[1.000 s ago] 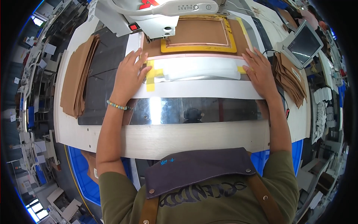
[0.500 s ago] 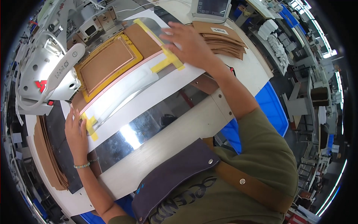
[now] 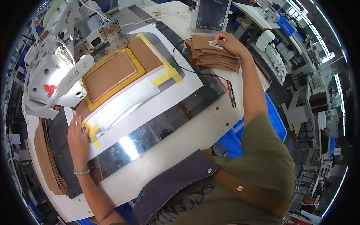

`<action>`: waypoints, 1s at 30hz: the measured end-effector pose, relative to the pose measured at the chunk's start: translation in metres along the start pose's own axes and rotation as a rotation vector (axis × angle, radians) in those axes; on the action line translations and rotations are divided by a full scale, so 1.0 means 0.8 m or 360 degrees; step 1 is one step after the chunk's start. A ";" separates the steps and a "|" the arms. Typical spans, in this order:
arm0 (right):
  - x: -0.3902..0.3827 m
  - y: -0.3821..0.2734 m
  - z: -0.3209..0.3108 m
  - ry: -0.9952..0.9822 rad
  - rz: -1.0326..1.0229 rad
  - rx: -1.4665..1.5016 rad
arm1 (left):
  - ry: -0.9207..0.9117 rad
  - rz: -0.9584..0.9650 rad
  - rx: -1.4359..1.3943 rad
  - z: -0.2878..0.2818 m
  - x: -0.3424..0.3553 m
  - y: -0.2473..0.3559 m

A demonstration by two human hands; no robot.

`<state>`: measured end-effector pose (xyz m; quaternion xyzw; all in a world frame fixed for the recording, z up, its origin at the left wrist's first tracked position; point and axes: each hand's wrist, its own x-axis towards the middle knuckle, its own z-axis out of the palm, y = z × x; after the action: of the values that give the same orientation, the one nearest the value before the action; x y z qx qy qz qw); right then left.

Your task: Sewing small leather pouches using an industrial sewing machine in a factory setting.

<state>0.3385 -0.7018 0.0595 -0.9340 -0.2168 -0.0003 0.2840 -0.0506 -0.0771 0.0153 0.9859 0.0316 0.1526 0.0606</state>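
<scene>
My left hand [image 3: 78,140] lies with fingers stretched out at the lower left corner of a flat sewing template, by its yellow tape [image 3: 91,132]. On the template, a brown fabric piece [image 3: 143,54] lies under a yellow-edged rectangular frame [image 3: 139,68], with a white strip [image 3: 131,98] in front. My right hand [image 3: 233,45] is over a stack of folded brown fabric pieces [image 3: 213,59] at the back right. Its fingers are curled together at the edge of a small white label [image 3: 216,44] on top; whether they grip the label or the cloth is hidden.
A white sewing machine head [image 3: 56,82] stands at the left, its clamp bracket [image 3: 105,35] behind the frame. Red-handled thread snips [image 3: 231,94] lie right of the template beside a black cord. More brown pieces [image 3: 47,161] lie far left. A screen [image 3: 211,15] stands behind the stack.
My right hand has left the template's right corner and moved right to the fabric stack, its fingers closing by the label. The snips and cord have come into sight. My left hand stays at its corner.
</scene>
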 end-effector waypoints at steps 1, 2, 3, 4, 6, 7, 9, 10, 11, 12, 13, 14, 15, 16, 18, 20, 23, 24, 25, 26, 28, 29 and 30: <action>-0.002 -0.019 0.003 0.0062 -0.0050 0.0106 | 0.0022 0.0006 -0.0083 -0.003 0.000 0.000; 0.002 -0.040 0.004 0.0114 -0.0075 0.0202 | 0.0039 0.0006 -0.0076 -0.007 0.002 -0.001; 0.006 -0.063 0.008 0.0133 -0.0083 0.0197 | 0.0059 -0.0013 -0.0123 -0.010 0.006 -0.001; 0.013 -0.087 0.017 0.0255 -0.0303 0.0393 | 0.0073 -0.0032 -0.0171 -0.013 0.010 -0.002; 0.025 -0.153 0.054 0.0252 -0.0551 0.0589 | 0.0061 -0.0028 -0.0196 -0.014 0.009 -0.012; 0.032 -0.187 0.077 0.0141 -0.0572 0.0581 | 0.0037 -0.0021 -0.0228 -0.014 0.009 -0.014; 0.056 -0.221 0.124 0.0195 -0.1011 0.0191 | 0.0031 0.0034 -0.0249 -0.005 0.018 -0.012; 0.067 -0.250 0.145 0.0072 -0.0999 0.0142 | 0.0014 0.0061 -0.0250 -0.006 0.017 -0.014; 0.080 -0.274 0.176 -0.0075 -0.1003 0.0189 | -0.0016 0.0066 -0.0171 -0.015 0.015 -0.015; 0.086 -0.297 0.196 -0.0134 -0.1029 0.0191 | -0.0012 0.0092 -0.0133 -0.010 0.014 -0.024; 0.099 -0.304 0.215 -0.0034 -0.1187 0.0145 | 0.0014 0.0151 -0.0144 -0.005 0.026 -0.021; 0.106 -0.323 0.233 -0.0043 -0.1217 0.0089 | 0.0059 0.0207 -0.0161 0.002 0.028 -0.028; 0.107 -0.337 0.244 -0.0048 -0.1238 0.0022 | -0.0008 0.0167 -0.0121 0.007 0.037 -0.026; 0.100 -0.358 0.252 -0.0067 -0.1242 -0.0060 | -0.0039 0.0141 -0.0141 0.007 0.038 -0.022; 0.097 -0.379 0.277 -0.0102 -0.1261 -0.0100 | -0.0019 0.0179 -0.0206 0.021 0.046 -0.026; 0.091 -0.391 0.300 -0.0041 -0.1245 -0.0252 | -0.0030 0.0182 -0.0154 0.023 0.053 -0.025; 0.085 -0.386 0.327 0.0113 -0.1428 -0.0308 | -0.0025 0.0230 -0.0128 0.029 0.064 -0.022; 0.085 -0.386 0.327 0.0122 -0.1409 -0.0302 | -0.0009 0.0219 -0.0156 0.031 0.070 -0.020; 0.086 -0.386 0.328 0.0214 -0.1420 -0.0406 | -0.0020 0.0239 -0.0155 0.032 0.077 -0.019; 0.087 -0.386 0.328 0.0305 -0.1426 -0.0514 | -0.0058 0.0210 -0.0220 0.034 0.085 -0.017; 0.084 -0.394 0.326 0.0322 -0.1415 -0.0563 | -0.0065 0.0188 -0.0274 0.042 0.094 -0.024; 0.083 -0.399 0.326 0.0331 -0.1422 -0.0616 | -0.0077 0.0205 -0.0271 0.042 0.096 -0.029; 0.083 -0.399 0.328 0.0336 -0.1389 -0.0617 | -0.0122 0.0159 -0.0331 0.045 0.100 -0.031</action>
<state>0.2373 -0.2979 0.0169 -0.7866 -0.5540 -0.2544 0.0987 0.0352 -0.0498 0.0021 0.9797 -0.0358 0.1201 0.1562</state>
